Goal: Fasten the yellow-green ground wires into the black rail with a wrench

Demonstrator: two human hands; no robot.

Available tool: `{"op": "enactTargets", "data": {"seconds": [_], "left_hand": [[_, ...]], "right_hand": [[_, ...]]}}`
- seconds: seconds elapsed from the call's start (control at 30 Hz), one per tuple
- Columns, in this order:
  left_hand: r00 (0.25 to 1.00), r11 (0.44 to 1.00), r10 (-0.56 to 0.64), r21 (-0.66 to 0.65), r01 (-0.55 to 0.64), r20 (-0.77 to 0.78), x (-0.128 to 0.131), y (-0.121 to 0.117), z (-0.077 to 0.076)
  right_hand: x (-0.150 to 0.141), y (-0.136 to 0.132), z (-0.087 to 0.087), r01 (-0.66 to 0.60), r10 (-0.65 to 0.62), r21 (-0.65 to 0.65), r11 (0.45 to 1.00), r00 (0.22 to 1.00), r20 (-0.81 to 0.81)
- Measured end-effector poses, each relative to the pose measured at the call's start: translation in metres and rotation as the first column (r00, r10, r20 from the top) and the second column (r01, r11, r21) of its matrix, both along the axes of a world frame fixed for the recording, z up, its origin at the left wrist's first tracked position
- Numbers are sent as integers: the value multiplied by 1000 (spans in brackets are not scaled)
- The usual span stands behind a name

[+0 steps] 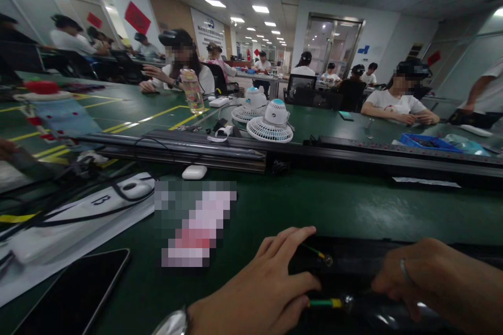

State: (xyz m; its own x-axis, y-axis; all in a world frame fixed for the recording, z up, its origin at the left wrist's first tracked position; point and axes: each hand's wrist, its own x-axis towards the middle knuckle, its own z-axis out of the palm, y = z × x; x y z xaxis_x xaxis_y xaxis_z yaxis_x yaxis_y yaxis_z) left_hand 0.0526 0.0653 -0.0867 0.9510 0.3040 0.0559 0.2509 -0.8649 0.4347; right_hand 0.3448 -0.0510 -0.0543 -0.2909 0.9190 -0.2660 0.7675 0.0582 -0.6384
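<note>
Panel [357, 259]: 1, black, on tabletop [314, 199]
Hands: 2; left hand [275, 277] spread at panel's left end, right hand [422, 277] curled over panel, grip can't tell
Wires [320, 303]: 2, green-yellow, by left fingers
Fans [270, 130]: 2, white

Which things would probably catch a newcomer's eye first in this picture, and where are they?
Probably the two white fans with blue tops, on the green table near the picture's middle. Next might come the left hand at lower centre and the right hand at lower right, both at a black part with green-and-yellow wires.
</note>
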Motion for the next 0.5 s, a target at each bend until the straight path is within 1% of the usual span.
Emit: {"op": "enactTargets", "data": {"seconds": [0.1,0.2,0.3,0.4,0.5], "left_hand": [[1000,1000,-8,-1,8,2,0,0,1],[1000,1000,-9,-1,9,17,0,0,1],[1000,1000,-1,1,1,25,-1,0,-1],[999,1000,0,3,0,32,-1,0,-2],[999,1000,-1,8,1,37,-1,0,-2]], "right_hand": [[1,2,4,-47,46,-21,999,999,-25],[1,4,9,-87,87,-28,996,996,4],[-1,6,14,-33,34,-57,998,999,28],[-4,7,18,1,-1,-74,997,1000,6],[-7,8,18,81,-84,-133,988,996,-18]]}}
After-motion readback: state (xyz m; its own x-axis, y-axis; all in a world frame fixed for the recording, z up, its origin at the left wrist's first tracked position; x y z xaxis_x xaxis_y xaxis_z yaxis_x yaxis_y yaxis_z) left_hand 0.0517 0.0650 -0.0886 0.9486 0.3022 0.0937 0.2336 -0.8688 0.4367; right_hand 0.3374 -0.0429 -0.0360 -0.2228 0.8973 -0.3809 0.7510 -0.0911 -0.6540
